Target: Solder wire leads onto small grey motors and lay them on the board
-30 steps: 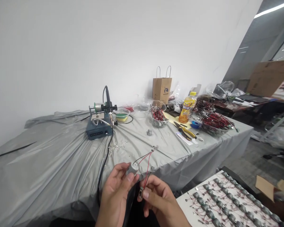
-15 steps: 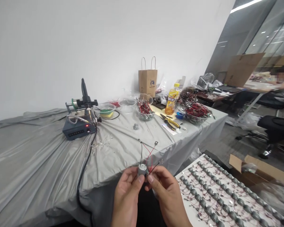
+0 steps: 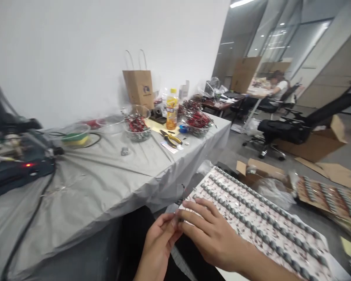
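Grey tablecloth edge (image 3: 134, 192) apart from left hand (image 3: 160, 236), pinching wired part (image 3: 179, 219); right hand (image 3: 209, 230), grip unclear, overlaps white board's edge (image 3: 231, 275).

right grip (image 3: 212, 232): fingers now extended beside left grip's (image 3: 160, 238) fingertips | motor: now hidden by fingers | view: swung right

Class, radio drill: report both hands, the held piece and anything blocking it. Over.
Left hand pinching small wired piece, mostly hidden. Right hand over it, blocking the view. Thin wires poking up beyond the hands.
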`<state>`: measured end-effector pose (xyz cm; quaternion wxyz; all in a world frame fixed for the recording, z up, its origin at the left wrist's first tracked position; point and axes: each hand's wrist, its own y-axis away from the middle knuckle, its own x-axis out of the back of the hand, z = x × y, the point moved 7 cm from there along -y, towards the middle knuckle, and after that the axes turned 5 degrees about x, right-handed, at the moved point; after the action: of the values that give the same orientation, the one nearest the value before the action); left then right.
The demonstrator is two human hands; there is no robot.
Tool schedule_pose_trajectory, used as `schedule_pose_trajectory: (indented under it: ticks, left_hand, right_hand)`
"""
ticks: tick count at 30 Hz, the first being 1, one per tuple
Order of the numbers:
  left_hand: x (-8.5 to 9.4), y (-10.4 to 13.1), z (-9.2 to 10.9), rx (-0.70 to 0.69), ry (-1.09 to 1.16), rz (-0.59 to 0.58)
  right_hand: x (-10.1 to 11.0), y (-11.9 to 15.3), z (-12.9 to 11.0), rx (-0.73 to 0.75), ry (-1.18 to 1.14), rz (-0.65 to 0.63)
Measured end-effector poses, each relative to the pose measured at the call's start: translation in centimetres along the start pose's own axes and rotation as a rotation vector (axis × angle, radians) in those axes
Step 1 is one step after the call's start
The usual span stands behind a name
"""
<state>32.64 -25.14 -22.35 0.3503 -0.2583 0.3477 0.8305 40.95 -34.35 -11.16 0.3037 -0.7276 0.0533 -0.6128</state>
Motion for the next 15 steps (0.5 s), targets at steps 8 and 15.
schedule_pose_trajectory:
  ticks: [8, 15]
  left_hand:
    - [-3.0, -1.4, -9.0, 0.274, -0.273, -0.116]
    - [1.7, -3.3, -14.4, 0.491, -0.642, -0.174]
  right_hand:
    - [-0.1, 7.6, 0.6, -0.131, -0.092, -0.270]
    - [-0.5, 32.7, 8.1, -1.379, -0.810, 0.242]
